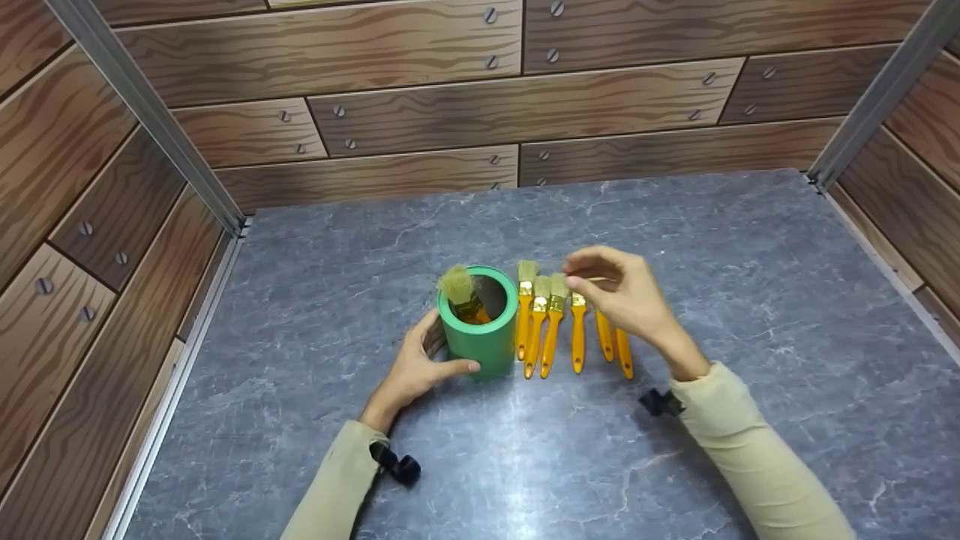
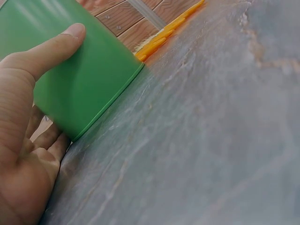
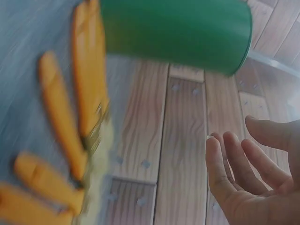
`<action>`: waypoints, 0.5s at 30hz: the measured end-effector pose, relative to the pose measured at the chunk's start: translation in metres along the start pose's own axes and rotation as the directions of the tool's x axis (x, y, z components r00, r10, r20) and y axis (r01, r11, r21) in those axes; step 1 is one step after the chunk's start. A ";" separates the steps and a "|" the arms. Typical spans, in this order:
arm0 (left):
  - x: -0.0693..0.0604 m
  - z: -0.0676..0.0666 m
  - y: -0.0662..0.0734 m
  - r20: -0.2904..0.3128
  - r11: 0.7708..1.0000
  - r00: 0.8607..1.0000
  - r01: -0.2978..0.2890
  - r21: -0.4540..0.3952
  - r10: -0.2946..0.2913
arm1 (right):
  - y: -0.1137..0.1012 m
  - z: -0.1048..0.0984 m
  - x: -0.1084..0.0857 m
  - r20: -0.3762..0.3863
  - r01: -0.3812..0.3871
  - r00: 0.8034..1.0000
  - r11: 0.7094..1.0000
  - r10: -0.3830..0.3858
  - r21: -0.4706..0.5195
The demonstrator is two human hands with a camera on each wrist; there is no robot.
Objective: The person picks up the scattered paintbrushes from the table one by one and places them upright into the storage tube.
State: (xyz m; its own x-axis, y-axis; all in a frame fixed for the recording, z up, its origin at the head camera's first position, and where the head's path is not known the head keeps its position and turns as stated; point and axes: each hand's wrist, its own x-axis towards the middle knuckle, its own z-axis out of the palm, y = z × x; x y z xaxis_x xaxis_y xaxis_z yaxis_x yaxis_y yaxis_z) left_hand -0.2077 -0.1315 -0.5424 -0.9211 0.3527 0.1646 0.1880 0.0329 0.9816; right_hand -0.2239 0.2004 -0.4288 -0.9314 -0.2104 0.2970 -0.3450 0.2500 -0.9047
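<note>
My left hand (image 1: 414, 373) grips the side of a green cylindrical can (image 1: 480, 346), its thumb across the front and its fingers round the far side. Inside the upright can leans a paintbrush (image 1: 457, 286), pale bristles above the rim. Several more paintbrushes (image 1: 552, 330) with orange handles lie side by side to the right of the can, bristles pointing away from me. Above them hovers my right hand (image 1: 634, 296), fingers loosely bent and nothing between them, as the right wrist view also shows. It hides the bristle ends of the rightmost brushes.
The can and brushes are on a grey marbled tabletop (image 1: 300, 360). Wood-patterned panels (image 1: 420, 120) stand behind and at both sides, with metal corner posts (image 1: 150, 112). A black strap fitting (image 1: 396, 463) sits at the left wrist, another at the right.
</note>
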 end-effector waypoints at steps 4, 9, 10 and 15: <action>0.001 0.000 0.000 -0.009 1.000 1.000 -0.011 -0.003 0.011 | 0.012 -0.019 -0.004 0.007 -0.032 0.999 0.994 0.033 -0.104; 0.001 -0.001 0.000 -0.009 1.000 1.000 -0.019 -0.003 0.019 | 0.026 -0.042 -0.005 0.043 -0.079 0.995 0.962 0.094 -0.263; 0.001 -0.001 0.000 -0.008 1.000 1.000 -0.020 -0.003 0.020 | 0.029 -0.046 -0.006 0.046 -0.095 0.992 0.950 0.114 -0.298; 0.000 0.001 0.000 -0.002 1.000 1.000 -0.016 -0.007 0.016 | 0.044 -0.068 -0.006 0.056 -0.178 0.974 0.890 0.221 -0.420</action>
State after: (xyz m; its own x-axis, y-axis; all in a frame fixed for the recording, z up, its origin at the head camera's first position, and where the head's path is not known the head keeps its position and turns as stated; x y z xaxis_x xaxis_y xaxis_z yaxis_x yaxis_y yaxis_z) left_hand -0.2077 -0.1309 -0.5428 -0.9187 0.3512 0.1807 0.2006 0.0207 0.9795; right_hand -0.2418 0.2773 -0.4495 -0.9766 -0.2027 0.0718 -0.1900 0.6566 -0.7299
